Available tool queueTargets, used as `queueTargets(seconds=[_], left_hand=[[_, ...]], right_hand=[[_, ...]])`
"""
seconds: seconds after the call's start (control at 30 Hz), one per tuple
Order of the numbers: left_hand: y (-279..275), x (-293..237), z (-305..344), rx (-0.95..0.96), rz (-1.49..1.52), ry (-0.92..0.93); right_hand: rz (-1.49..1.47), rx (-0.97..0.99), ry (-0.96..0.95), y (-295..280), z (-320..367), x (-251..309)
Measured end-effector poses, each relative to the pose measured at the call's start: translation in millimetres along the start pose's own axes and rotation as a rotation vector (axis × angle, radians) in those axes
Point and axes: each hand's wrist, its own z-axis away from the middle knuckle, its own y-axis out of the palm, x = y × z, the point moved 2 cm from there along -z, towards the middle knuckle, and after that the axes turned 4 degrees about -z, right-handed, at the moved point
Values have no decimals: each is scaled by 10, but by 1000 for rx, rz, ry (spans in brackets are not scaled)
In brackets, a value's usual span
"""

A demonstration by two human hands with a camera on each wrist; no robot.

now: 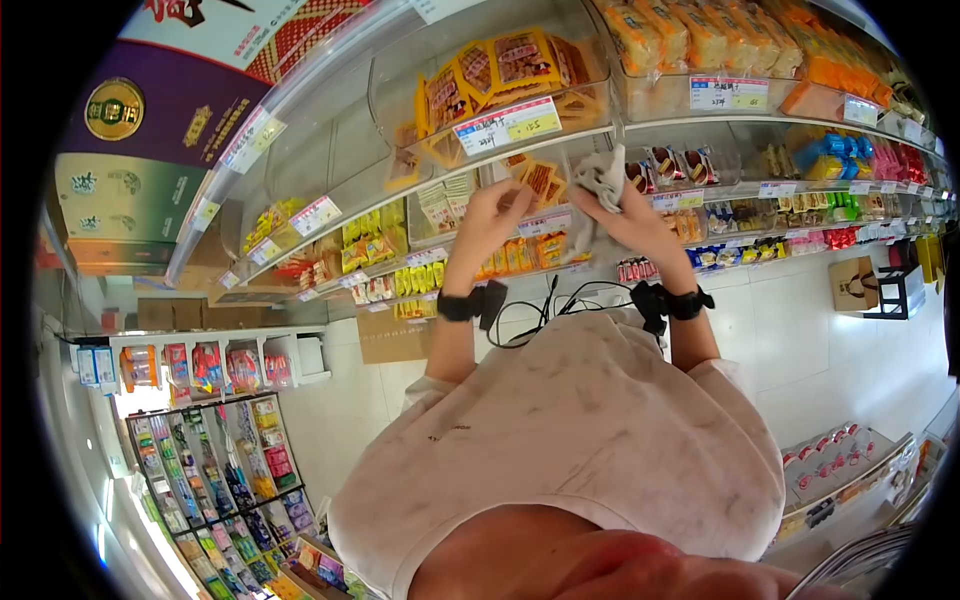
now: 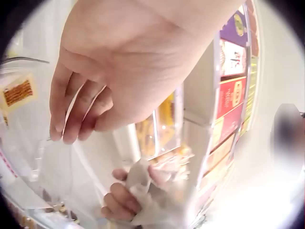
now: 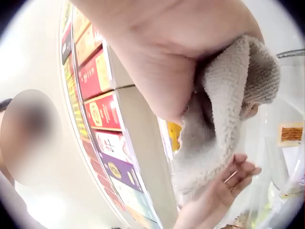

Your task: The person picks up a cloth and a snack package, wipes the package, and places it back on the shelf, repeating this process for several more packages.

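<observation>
A grey cloth (image 1: 600, 180) (image 3: 224, 109) is gripped in my right hand (image 1: 637, 222) (image 3: 176, 52), bunched in the palm with one end hanging down. My left hand (image 1: 487, 228) (image 2: 128, 62) holds nothing; its fingers are loosely bent over a clear plastic shelf bin, beside a few flat snack packets (image 1: 540, 180). In the left wrist view the right hand (image 2: 121, 202) appears below with the cloth (image 2: 152, 195). Whether the left fingertips touch the bin cannot be told.
Above the hands is a bin of yellow snack packs (image 1: 500, 70) with a price tag (image 1: 508, 127). Wrapped bread (image 1: 700, 40) lies at upper right. Lower shelves hold small bagged snacks (image 1: 372, 245). Gift boxes (image 1: 150, 110) stand at upper left; black cables (image 1: 545, 310) hang by the shirt.
</observation>
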Motion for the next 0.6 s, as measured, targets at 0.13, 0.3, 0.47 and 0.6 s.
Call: queueTargets(seconds=[0.13, 0.3, 0.47, 0.6], left_hand=[[137, 946, -435, -65, 177, -188], [260, 1414, -680, -164, -335, -19], [409, 1704, -931, 79, -717, -359], [385, 1891, -911, 187, -390, -305]], right_hand=[[-152, -34, -116, 403, -281, -403], [301, -171, -132, 650, -1135, -1225], [479, -208, 21, 695, -1442, -1455], [424, -155, 108, 707, -1372, -1405]])
